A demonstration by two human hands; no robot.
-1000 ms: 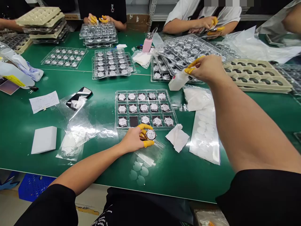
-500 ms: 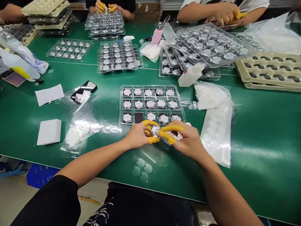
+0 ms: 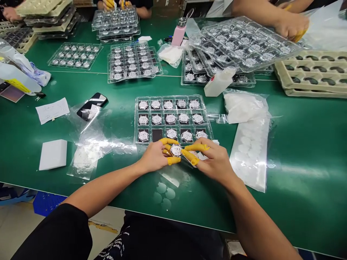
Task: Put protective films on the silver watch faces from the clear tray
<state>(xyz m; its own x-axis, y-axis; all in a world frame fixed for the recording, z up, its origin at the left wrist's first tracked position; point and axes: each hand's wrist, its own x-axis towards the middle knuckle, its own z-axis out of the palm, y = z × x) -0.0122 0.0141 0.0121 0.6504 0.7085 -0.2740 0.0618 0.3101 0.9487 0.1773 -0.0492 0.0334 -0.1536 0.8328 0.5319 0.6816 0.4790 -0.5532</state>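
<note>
My left hand (image 3: 155, 157), with yellow finger cots, pinches a round silver watch case (image 3: 175, 150) just in front of a clear tray (image 3: 135, 119) of similar cases. My right hand (image 3: 214, 162), also in yellow cots, is closed around a white cloth (image 3: 202, 155) pressed against the case's right side. One tray pocket (image 3: 156, 135) in the near row is empty. A white squeeze bottle (image 3: 219, 82) lies on the green table beyond the tray.
Clear bags of white pads (image 3: 251, 144) lie to the right, a phone (image 3: 91, 105), paper slip (image 3: 52, 110) and white block (image 3: 53, 154) to the left. Stacked trays (image 3: 238, 47) and beige trays (image 3: 311, 74) fill the far side, where other people's hands (image 3: 291, 25) work.
My right hand left the white bottle on the table, came back to the near edge, picked up the white cloth and now presses it against the case held by my left hand.
</note>
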